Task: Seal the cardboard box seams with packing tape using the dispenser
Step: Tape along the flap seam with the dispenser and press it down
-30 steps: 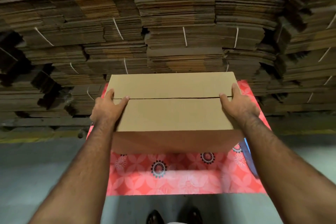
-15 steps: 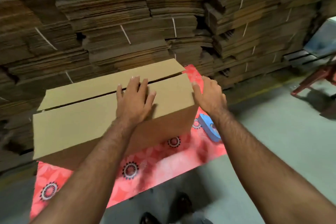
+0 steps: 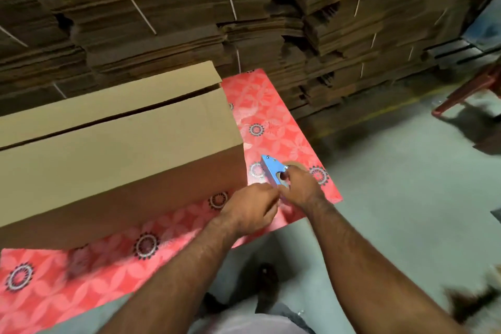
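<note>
A closed brown cardboard box (image 3: 113, 149) stands on the left of a table with a red flowered cloth (image 3: 273, 122). A dark open seam runs along its top between the two flaps. To the right of the box, near the table's front right corner, my right hand (image 3: 301, 187) grips a blue tape dispenser (image 3: 273, 169) with a brown tape roll. My left hand (image 3: 249, 210) is right beside it, fingers curled and pinching at the dispenser's near end. What they pinch is hidden.
Tall stacks of flattened, strapped cardboard (image 3: 244, 22) fill the wall behind the table. A grey floor (image 3: 406, 198) lies to the right, with a red chair leg (image 3: 466, 92) at the far right. My shoes (image 3: 267, 279) show below the table edge.
Both hands have left the box top and come down to the dispenser at the table's right end. The view has swung to the right, so the box now sits at the left.
</note>
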